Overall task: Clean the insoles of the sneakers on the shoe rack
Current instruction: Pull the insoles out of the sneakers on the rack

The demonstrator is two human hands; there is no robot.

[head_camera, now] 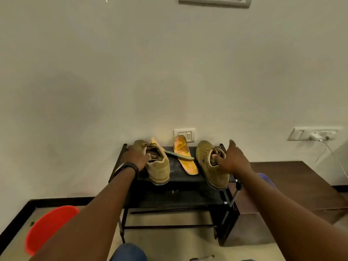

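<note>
Two tan suede sneakers stand on the top shelf of a black shoe rack (180, 180). My left hand (136, 156) grips the left sneaker (159, 167) at its opening, thumb inside the collar. My right hand (230, 160) holds the right sneaker (209, 166) at its collar, with the thumb in the opening and the forefinger stretched up. Between the shoes lie two orange insoles: one (183, 154) flat with its toe against the wall, the other (156, 143) leaning behind the left sneaker, its green edge stretching right across the first.
A red plastic tub (47, 227) sits on the floor at lower left. A dark wooden low cabinet (293, 187) stands right of the rack. Wall sockets (185, 134) sit behind the shoes, and a charger is plugged in at right (317, 136). A pen-like object (202, 258) lies on the floor.
</note>
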